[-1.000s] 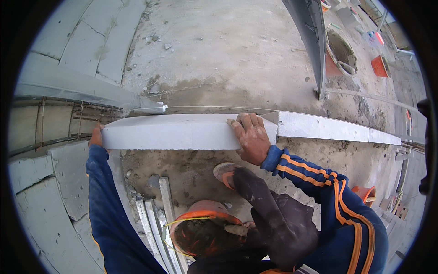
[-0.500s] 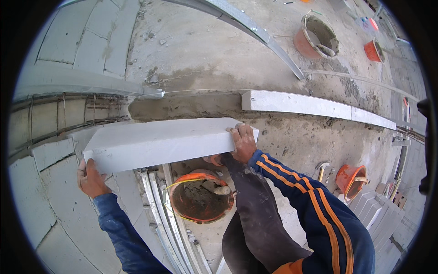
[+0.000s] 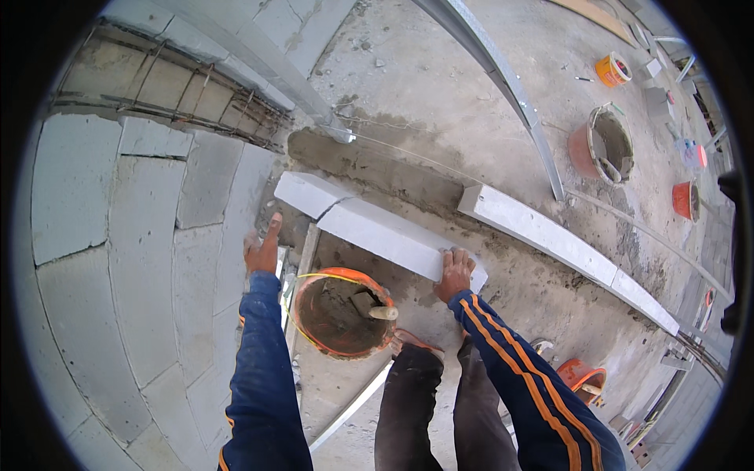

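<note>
A long white block (image 3: 385,235) lies low in front of me, beside a strip of wet mortar (image 3: 369,166). A jagged break crosses it, parting a shorter left piece (image 3: 308,194) from the longer one. My right hand (image 3: 455,275) grips the longer piece at its right end, fingers over the top. My left hand (image 3: 263,250) is off the block, near the wall, thumb and fingers apart and holding nothing. Between my arms stands an orange bucket (image 3: 345,345) of mortar with a wooden-handled trowel (image 3: 377,311) in it.
White blocks (image 3: 550,235) continue the row at right along a taut string (image 3: 424,161). A slanting metal profile (image 3: 510,90) crosses the far side. Block walling (image 3: 141,275) rises at left by exposed rebar (image 3: 173,86). A mortar bucket (image 3: 601,145) stands at far right.
The block has come down and now shows a break near its left end. My left hand has let go of it; my right hand still grips the other end. The view has turned.
</note>
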{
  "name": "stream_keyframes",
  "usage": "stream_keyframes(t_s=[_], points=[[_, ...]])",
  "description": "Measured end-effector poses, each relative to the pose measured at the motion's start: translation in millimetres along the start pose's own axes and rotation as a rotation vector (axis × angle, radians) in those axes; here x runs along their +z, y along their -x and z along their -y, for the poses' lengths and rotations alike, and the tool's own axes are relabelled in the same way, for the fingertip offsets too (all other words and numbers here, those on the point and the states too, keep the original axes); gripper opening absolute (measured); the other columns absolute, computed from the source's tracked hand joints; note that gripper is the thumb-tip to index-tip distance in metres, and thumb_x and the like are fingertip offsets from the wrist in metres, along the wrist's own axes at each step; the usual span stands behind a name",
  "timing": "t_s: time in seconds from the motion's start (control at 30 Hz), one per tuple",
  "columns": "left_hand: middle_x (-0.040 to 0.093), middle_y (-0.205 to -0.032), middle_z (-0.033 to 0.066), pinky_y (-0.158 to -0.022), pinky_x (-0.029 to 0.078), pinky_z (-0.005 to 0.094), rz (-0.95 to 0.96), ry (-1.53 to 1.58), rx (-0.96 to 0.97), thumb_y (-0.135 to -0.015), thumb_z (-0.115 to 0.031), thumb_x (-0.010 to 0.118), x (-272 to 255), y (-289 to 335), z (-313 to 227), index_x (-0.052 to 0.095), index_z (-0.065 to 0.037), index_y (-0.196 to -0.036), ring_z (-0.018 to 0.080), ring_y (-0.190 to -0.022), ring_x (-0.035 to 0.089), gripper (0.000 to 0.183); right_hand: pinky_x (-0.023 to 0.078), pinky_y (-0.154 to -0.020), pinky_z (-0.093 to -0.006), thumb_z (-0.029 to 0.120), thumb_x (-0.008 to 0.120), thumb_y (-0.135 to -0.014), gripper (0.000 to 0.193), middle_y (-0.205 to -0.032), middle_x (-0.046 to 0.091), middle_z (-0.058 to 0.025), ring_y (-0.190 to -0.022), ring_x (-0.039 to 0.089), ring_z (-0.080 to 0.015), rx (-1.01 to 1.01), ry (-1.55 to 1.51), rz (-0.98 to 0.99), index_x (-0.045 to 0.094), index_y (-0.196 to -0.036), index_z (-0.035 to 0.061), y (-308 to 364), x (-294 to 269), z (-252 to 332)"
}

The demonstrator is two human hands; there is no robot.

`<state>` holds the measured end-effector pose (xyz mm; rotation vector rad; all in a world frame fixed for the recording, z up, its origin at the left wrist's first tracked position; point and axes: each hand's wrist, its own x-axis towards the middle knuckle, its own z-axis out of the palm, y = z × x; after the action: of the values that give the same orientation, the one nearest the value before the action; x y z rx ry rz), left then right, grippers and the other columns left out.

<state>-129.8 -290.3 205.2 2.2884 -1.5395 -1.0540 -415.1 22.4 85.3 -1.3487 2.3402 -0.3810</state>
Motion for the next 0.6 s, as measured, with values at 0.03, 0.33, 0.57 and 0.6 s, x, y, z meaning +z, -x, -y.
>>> stream_keyframes(t_s=[0.03,0.33,0.57,0.6], points=[[0.039,-0.15,0.0314,-0.117,0.03,0.042,0.051,0.019,0.056,-0.068,-0.079,0.071,20.2,-15.6,9.5,0.043,0.011,-0.143,0.0387,-0.141,0.039,0.121,0.033,-0.099,-0.0499,0.005,0.08,-0.048,0.079,-0.125,0.047,-0.0175,-0.12,0.044,-0.0363,0.002,-0.026,0.029,0.053,-0.123,0.004,2.0,0.4,-1.8],[0.05,-0.142,0.0248,-0.11,0.036,0.0362,0.082,-0.194,-0.116,-0.067,-0.078,0.065,178.0,-120.1,21.3,0.052,0.006,-0.137,0.0325,-0.131,0.048,0.11,0.039,-0.098,-0.0487,0.005,0.071,-0.071,0.068,-0.133,0.053,-0.0144,-0.119,0.052,-0.0326,-0.071,0.124,0.109,0.047,-0.135,0.0063,2.9,4.5,-9.7],[0.061,-0.126,0.0146,-0.091,0.05,0.0402,-0.122,-0.15,-0.031,-0.063,-0.05,0.079,174.6,-87.4,13.3,0.06,0.001,-0.126,0.0257,-0.109,0.06,0.083,0.046,-0.093,-0.0442,0.004,0.069,-0.073,0.069,-0.125,0.056,-0.0159,-0.111,0.058,-0.033,-0.109,0.116,0.177,0.045,-0.138,0.0054,1.3,-18.2,-43.6],[0.06,-0.126,0.0128,-0.091,0.05,0.0431,-0.044,-0.039,0.004,-0.063,-0.048,0.08,168.0,-80.2,10.2,0.059,0.0,-0.127,0.0255,-0.109,0.06,0.083,0.046,-0.093,-0.0436,0.004,0.07,-0.073,0.069,-0.123,0.057,-0.0159,-0.11,0.059,-0.0329,-0.07,0.133,0.212,0.046,-0.137,0.0054,8.5,-23.1,-52.8]])
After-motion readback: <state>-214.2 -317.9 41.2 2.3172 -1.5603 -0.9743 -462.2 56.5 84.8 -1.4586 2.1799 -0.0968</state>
